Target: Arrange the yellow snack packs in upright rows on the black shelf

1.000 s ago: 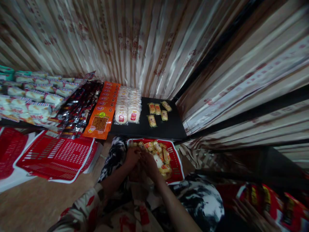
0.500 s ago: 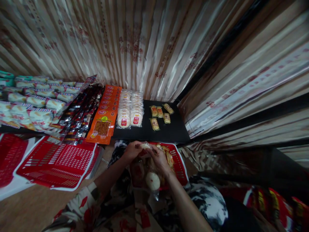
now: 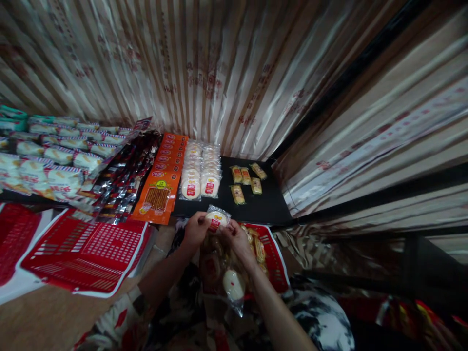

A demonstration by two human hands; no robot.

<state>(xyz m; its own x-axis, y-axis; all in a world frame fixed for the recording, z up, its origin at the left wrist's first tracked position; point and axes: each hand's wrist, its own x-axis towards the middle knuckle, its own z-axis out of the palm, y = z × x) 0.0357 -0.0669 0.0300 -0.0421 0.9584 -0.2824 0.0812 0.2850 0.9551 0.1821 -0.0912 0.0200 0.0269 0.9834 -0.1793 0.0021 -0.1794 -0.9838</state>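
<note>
Your left hand (image 3: 195, 230) and right hand (image 3: 237, 240) pinch one wrapped rice cracker (image 3: 216, 220) between them.
Neither hand is nearer; ahead of this grip and slightly left, similar cracker rows (image 3: 210, 171) lie on the tabletop (image 3: 265, 204).

Striped curtain (image 3: 219, 73) behind; orange packets (image 3: 167, 161) beside dark glossy packets (image 3: 127, 180); perforated red basket (image 3: 86, 258) at left.

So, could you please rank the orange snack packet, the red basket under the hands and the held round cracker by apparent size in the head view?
1. Red basket, partly hidden
2. Orange snack packet
3. Held round cracker
</note>
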